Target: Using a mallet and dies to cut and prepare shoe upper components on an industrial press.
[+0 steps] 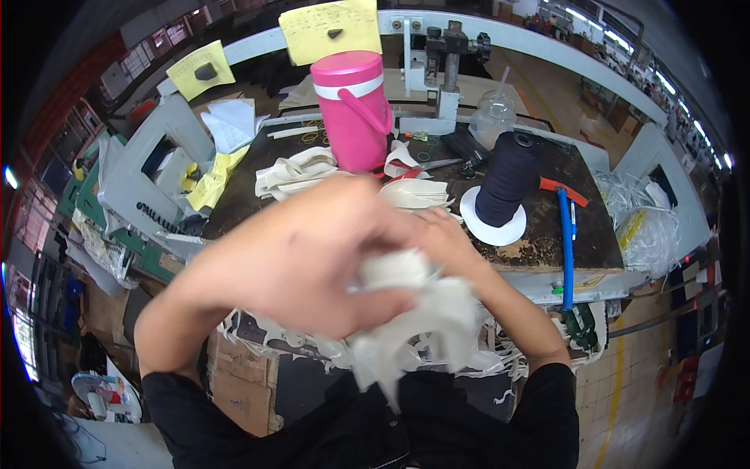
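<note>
Left hand [312, 250] blurred, raised over the near edge of the dark worktable [598, 234]. Cream fabric pieces [437, 313] are gripped between its thumb and fingers; loose ends are hung below, in front of the dark shirt. Right hand [445, 238] is placed just beyond and to the right, partly covered by the left; whether anything is pinched by it cannot be told. Its fingers are pointed toward a small cream fabric stack [418, 193] at mid-table.

A bigger cream fabric pile [297, 173] is seen to the left, near the base of a pink jug [351, 117]. Scissors [441, 164] are laid right of the jug. A navy thread cone [508, 176] is stood on a white disc [512, 233] to the right; a lidded plastic cup [494, 117] with a straw is set behind it. A red-and-blue tool [566, 250] is hung over the near right edge. Clear plastic bags [644, 230] are heaped far right. Yellow notes [332, 31] are weighted on the far rail.
</note>
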A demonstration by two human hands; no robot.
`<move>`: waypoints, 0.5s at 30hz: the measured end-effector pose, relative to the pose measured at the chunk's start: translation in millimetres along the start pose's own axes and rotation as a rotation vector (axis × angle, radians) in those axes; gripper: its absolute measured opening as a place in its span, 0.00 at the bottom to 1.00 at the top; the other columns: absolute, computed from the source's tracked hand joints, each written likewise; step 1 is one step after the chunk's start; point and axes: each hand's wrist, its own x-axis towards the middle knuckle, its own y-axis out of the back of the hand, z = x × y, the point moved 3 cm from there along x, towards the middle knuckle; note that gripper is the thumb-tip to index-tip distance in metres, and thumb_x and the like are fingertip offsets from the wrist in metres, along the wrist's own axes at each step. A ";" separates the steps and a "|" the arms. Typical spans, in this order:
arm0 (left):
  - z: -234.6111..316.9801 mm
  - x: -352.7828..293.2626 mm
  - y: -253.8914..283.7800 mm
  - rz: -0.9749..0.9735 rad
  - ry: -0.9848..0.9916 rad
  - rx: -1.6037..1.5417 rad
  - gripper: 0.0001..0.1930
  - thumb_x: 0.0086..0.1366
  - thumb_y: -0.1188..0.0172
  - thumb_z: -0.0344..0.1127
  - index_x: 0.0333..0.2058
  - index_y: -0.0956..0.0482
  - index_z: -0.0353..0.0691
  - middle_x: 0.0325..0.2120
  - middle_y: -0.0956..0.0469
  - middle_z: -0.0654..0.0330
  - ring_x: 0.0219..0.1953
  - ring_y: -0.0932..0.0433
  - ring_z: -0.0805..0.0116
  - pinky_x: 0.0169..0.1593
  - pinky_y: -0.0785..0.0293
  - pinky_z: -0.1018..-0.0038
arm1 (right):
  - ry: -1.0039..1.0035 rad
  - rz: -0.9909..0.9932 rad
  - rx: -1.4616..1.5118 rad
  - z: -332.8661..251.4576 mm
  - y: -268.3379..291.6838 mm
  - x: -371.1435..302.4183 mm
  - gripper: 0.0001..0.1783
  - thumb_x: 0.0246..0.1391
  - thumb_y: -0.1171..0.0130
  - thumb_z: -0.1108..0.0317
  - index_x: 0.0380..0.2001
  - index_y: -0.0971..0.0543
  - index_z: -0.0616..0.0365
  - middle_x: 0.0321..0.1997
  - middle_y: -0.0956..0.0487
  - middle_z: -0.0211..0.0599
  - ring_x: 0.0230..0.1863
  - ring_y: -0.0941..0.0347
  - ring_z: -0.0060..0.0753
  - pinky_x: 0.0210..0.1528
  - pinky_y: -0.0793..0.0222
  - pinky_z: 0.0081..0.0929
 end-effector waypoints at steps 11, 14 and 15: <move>-143.3 88.1 -55.3 0.539 0.285 -0.885 0.16 0.71 0.33 0.33 0.49 0.16 0.23 0.46 0.15 0.50 0.44 0.13 0.63 0.49 0.12 0.70 | -0.301 -0.022 0.159 -33.8 -4.5 -15.1 0.43 0.62 0.36 0.43 0.67 0.29 0.69 0.65 0.24 0.57 0.71 0.32 0.60 0.74 0.39 0.52; -205.8 62.1 -71.0 0.608 0.531 -0.889 0.13 0.71 0.33 0.32 0.47 0.16 0.26 0.45 0.15 0.51 0.43 0.14 0.65 0.48 0.11 0.71 | -0.270 0.017 0.059 -39.8 -7.6 -21.7 0.46 0.62 0.36 0.41 0.71 0.32 0.66 0.64 0.23 0.57 0.66 0.27 0.62 0.69 0.31 0.49; -212.9 56.0 -72.4 0.603 0.535 -0.882 0.13 0.71 0.33 0.32 0.47 0.16 0.26 0.45 0.15 0.51 0.43 0.14 0.65 0.48 0.11 0.71 | -0.277 0.023 0.062 -40.0 -8.8 -22.4 0.46 0.62 0.36 0.41 0.71 0.32 0.66 0.64 0.23 0.57 0.66 0.27 0.62 0.69 0.31 0.49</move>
